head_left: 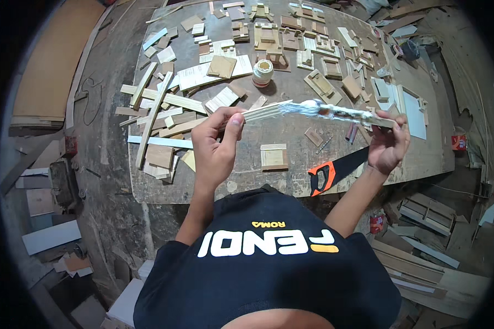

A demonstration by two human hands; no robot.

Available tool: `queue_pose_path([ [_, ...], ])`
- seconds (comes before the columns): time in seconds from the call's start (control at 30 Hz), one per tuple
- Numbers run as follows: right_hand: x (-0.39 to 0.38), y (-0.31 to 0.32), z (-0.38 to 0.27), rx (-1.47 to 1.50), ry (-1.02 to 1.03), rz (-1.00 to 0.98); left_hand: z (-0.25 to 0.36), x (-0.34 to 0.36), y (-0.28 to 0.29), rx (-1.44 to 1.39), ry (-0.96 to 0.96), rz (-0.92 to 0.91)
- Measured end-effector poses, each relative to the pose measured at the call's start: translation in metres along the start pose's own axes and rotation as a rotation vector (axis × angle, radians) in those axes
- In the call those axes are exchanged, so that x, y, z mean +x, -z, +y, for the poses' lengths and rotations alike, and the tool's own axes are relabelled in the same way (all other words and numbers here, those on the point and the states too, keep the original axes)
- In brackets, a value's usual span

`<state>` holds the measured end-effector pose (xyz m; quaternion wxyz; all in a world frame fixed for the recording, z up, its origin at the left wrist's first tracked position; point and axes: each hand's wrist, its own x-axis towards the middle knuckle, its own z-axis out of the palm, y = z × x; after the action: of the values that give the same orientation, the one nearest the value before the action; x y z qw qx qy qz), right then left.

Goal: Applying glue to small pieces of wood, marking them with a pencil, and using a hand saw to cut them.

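My left hand [219, 145] is closed on a short, pale wooden strip [262, 112] with lines along its face. My right hand [388, 141] grips the far right end of a brush-like stick [340, 113], its middle smeared white and brown. The stick's whitish, frayed end meets the right end of the strip. Both are held up in front of me, above the table. Beyond them stands an open white jar [262, 74] with a yellowish inside. Below them on the tabletop lies a small square wooden block piece [274, 157].
On the worn table [225, 183] a handsaw [335, 171] with an orange handle lies near my right forearm. Wooden strips [155, 120] are piled at the left. Several small wooden assemblies [267, 35] spread across the back. Boards and offcuts [52, 237] litter the floor.
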<state>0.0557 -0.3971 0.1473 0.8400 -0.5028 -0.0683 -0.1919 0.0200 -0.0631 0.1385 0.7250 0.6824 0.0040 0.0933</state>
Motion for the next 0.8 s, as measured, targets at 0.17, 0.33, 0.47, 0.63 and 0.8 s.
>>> queue_pose_path([
  [0.17, 0.004, 0.006, 0.008, -0.019, -0.02, -0.009, -0.001, 0.0, 0.001, -0.006, -0.017, 0.011],
  [0.33, 0.0, 0.005, 0.004, 0.052, 0.009, 0.023, -0.004, 0.0, 0.0, -0.009, -0.006, 0.01],
  [0.47, 0.0, -0.01, 0.011, 0.004, -0.033, -0.049, 0.0, -0.002, -0.001, -0.013, -0.014, 0.047],
  [0.63, -0.002, 0.005, 0.008, -0.012, -0.045, -0.045, -0.01, 0.001, -0.001, -0.017, -0.01, 0.018],
  [0.8, 0.0, -0.007, 0.009, -0.002, -0.011, -0.022, -0.007, -0.001, -0.003, 0.009, -0.01, 0.018],
])
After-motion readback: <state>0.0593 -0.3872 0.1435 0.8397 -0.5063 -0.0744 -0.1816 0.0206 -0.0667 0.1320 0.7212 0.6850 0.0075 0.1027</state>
